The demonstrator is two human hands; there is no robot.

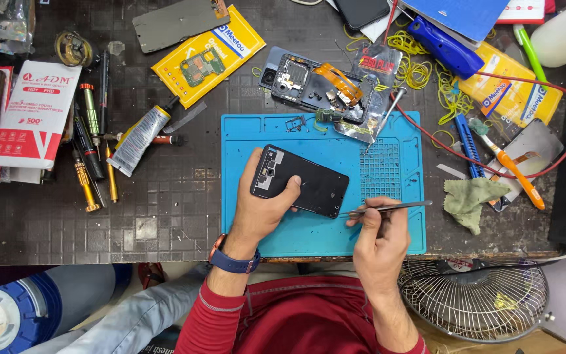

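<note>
You had the back-less black phone (301, 181) gripped in your left hand (261, 203) over the blue repair mat (325, 233), right hand (380, 237) pinching tweezers (388, 208) at its edge. Looked mid-teardown: another opened phone (309, 84) lay just above the mat, motherboard (201, 65) further left.

Matt black plastic phone (309, 187); shiny metal tweezers (388, 208); matt blue rubbery mat (388, 141); rough green cloth (473, 200).

Two opened phones (300, 180) (316, 82), one blue mat (388, 141), one glue tube (140, 139), one fan (479, 298)
</note>
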